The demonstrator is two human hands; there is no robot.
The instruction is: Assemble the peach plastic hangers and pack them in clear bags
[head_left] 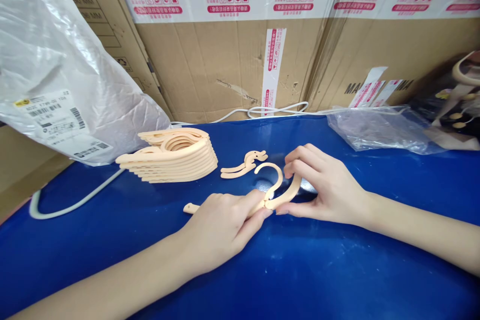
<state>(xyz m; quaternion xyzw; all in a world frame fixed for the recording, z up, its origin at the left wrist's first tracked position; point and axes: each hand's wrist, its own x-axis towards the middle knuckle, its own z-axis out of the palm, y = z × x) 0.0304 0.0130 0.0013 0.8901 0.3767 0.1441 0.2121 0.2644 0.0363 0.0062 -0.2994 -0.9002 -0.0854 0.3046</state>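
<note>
Both my hands hold one peach-coloured plastic folding hanger (276, 182) over the blue table. My left hand (225, 217) is closed round its left arm, thumb and fingertips close to the joint below the hook; the arm's end sticks out past the knuckles. With fingers and thumb, my right hand (326, 185) grips the curved right arm, whose far end is partly hidden by the fingers. Just behind the hook lies a small folded peach piece (243, 166) with an animal-shaped end. A neat stack of folded peach hangers (172, 157) sits farther left.
Large cardboard boxes (210, 60) stand along the back of the blue table (285, 275). A white plastic parcel bag (75, 80) leans at the left. A white cable (78, 205) runs along the edge. Clear plastic bags (382, 130) and a dark bag (431, 95) lie at the right.
</note>
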